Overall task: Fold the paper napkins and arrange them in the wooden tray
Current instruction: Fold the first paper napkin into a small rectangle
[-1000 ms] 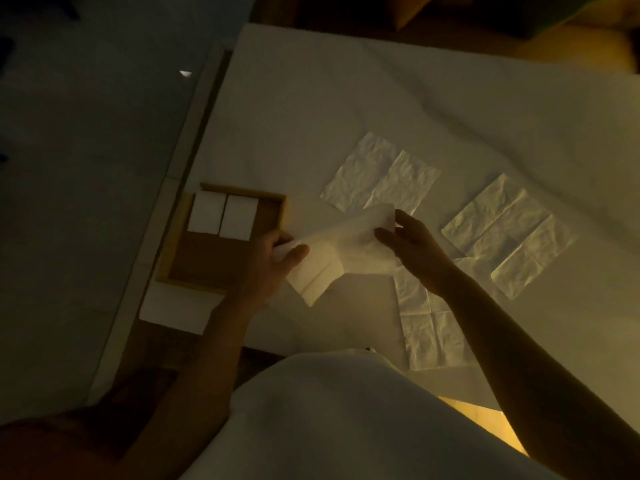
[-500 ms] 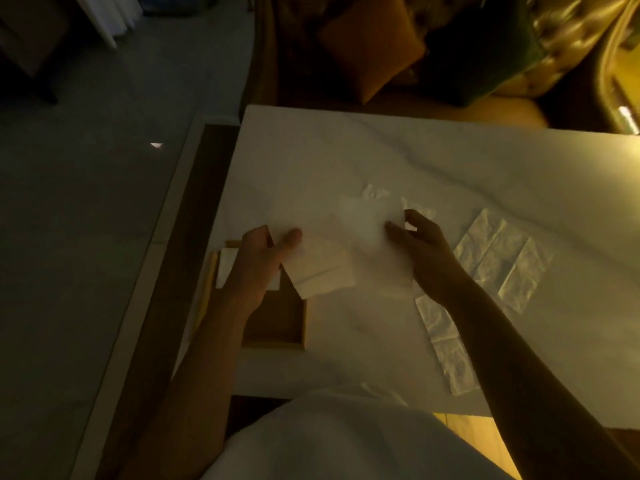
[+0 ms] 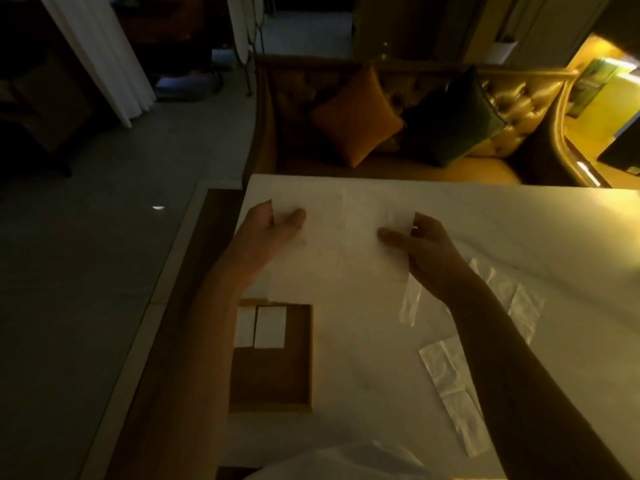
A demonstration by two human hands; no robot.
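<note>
A: Left to right, quick. Left hand (image 3: 266, 233)?
B: Mid-frame, left of centre. Thumb and fingers pinch the left edge of the open napkin (image 3: 346, 237). Below it, lower left of centre, is the wooden tray (image 3: 270, 407), with two folded napkins (image 3: 270, 327) side by side at its far end.
A: Right hand (image 3: 429, 254)?
B: Pinches the napkin's right edge. The sheet is held spread over the worktop (image 3: 374, 358). Flat napkins (image 3: 446, 375) lie at right, partly under that forearm.
A: Risks?
B: Thin paper between two pinches likely tears if tugged. Dim light, white on white, so edges could misalign. The forearm may drag the loose sheets.
</note>
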